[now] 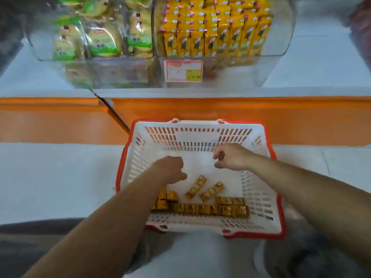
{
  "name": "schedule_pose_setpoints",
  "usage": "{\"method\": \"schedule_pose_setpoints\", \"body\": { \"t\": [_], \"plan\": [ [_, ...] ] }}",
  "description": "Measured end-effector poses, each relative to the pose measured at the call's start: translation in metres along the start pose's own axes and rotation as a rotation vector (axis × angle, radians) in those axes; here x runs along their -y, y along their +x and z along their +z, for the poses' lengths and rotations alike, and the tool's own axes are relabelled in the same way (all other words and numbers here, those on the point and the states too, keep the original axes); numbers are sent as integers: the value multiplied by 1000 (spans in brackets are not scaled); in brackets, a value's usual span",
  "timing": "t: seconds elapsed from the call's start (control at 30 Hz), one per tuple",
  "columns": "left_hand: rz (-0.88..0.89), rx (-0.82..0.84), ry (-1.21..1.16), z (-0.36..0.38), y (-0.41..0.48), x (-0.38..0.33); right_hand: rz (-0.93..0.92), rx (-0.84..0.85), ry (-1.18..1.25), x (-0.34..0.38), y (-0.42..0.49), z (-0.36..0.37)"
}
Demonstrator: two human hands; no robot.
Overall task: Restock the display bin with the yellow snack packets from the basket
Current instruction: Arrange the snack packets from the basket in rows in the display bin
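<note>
Yellow snack packets (200,206) with dark print lie flat in the red-rimmed white basket (261,197), mostly along its near wall. Their print is too blurred to read, as is the red-bordered price label (183,70) on the clear display bin (281,37). The left hand (170,169) hovers over the packets, its fingers tucked out of sight. The right hand (230,157) is loosely curled and empty.

- The display bin (281,43) and its rows of yellow snack packets (216,35) are cut off by the top edge.
- The print on the price tag (183,71) is blurred past reading.
- At the lower left of the basket (270,151), the left forearm (124,209) covers some packets.
- The left hand (170,168) hides its own fingers, so it is unclear whether they hold anything.
- A dark shape (361,15) in the upper right corner is cut off and blurred.
</note>
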State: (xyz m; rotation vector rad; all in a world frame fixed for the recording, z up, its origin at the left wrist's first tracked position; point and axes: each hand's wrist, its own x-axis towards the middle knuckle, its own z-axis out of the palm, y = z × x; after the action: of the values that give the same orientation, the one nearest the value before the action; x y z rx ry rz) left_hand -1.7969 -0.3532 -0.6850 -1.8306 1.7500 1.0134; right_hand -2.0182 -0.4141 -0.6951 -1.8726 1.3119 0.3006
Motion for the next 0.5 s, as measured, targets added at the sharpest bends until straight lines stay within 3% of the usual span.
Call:
{"method": "schedule_pose_setpoints", "body": {
  "t": [0.23,0.5],
  "plan": [
    [-4,-19,-111,91,87,5,158,112,-41,-67,53,119],
    [56,2,-27,132,137,-4,107,116,-167,-75,74,156]
  ]
}}
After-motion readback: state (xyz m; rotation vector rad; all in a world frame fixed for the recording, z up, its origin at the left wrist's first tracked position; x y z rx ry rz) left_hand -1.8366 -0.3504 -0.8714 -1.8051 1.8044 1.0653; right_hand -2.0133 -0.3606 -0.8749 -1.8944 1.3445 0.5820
